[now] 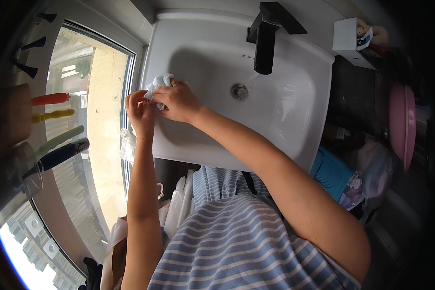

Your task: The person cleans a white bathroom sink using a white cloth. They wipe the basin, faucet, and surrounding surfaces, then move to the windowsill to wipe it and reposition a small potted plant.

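At the left rim of a white washbasin [217, 134], my right hand [177, 101] grips a bunched white cloth [163, 80]. A ring is on one of its fingers. My left hand [141, 114] is right beside the cloth with its fingers bent; whether it pinches part of the cloth is hard to make out. The basin's drain [239, 91] lies to the right of both hands. Above it juts a black faucet [265, 47], with what looks like a thin trickle under the spout.
A window [107, 83] runs along the left. Toothbrushes, among them a dark blue one [67, 152], stick out of holders, one a clear cup [32, 163]. A white box [346, 40] stands behind the basin at right. Further right are a pink basin [402, 127] and a blue container [330, 174].
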Motion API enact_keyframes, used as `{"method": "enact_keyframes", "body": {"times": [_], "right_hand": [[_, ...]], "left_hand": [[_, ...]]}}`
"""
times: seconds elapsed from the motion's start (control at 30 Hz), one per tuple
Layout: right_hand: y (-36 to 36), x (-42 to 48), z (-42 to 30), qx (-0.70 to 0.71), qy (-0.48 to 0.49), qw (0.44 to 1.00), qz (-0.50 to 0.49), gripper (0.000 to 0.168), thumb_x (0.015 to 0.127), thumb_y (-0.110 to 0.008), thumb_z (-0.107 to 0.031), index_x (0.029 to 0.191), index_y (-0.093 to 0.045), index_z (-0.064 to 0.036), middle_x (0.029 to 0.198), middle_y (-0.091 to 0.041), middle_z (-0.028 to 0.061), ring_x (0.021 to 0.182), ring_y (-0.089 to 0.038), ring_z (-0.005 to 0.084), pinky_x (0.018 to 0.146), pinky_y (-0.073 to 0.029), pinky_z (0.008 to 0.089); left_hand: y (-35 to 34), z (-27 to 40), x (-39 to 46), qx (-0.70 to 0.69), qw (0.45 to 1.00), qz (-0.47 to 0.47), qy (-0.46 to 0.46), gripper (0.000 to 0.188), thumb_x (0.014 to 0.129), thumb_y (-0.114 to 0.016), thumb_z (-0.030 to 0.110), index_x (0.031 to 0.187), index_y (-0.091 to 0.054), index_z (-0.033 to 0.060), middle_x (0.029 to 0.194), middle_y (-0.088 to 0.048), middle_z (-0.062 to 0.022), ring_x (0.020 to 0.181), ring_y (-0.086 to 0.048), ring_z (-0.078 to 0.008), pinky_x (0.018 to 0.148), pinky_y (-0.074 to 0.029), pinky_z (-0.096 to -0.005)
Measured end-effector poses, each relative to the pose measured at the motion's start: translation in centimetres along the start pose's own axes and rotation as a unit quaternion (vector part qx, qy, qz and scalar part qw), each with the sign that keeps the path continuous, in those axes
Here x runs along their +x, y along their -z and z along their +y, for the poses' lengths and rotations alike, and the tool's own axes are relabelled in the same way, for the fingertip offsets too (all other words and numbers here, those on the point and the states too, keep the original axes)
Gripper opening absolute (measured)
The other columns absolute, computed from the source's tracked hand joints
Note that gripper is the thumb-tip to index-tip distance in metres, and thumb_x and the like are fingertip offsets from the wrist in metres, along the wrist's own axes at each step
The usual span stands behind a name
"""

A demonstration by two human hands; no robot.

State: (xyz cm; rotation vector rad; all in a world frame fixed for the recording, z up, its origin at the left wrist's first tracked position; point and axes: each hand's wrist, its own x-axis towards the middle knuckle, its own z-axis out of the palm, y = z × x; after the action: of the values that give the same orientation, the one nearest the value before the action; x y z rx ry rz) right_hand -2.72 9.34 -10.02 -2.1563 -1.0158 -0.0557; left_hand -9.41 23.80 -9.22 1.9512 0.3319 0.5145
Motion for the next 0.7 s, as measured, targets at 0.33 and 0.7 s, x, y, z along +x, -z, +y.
{"method": "enact_keyframes", "body": {"times": [0.33,0.7], "right_hand": [[-0.2,-3.7,-4.2,0.048,0.010,0.993,-0.111,0.019,0.078,-0.071,-0.023,0.097,-0.071,-0.020,0.108,-0.070,-0.0030,0.120,-0.057,0.0340,0.102,-0.040,0.0457],[-1.7,-7.0,-7.3,0.020,0.084,0.987,-0.132,0.019,0.079,-0.066,-0.021,0.095,-0.076,-0.024,0.107,-0.071,-0.0082,0.116,-0.059,0.0267,0.105,-0.036,0.0429]], "left_hand": [[5.2,2.5,-2.5,0.034,0.998,0.051,-0.009,0.033,0.089,-0.049,-0.016,0.113,-0.062,0.0030,0.119,-0.058,-0.0078,0.097,-0.063,-0.0173,0.080,-0.061,-0.0333],[5.1,3.2,-4.6,0.063,0.996,0.057,-0.010,0.034,0.085,-0.047,-0.017,0.106,-0.066,0.0024,0.117,-0.059,-0.0087,0.094,-0.064,-0.0185,0.077,-0.060,-0.0324]]}}
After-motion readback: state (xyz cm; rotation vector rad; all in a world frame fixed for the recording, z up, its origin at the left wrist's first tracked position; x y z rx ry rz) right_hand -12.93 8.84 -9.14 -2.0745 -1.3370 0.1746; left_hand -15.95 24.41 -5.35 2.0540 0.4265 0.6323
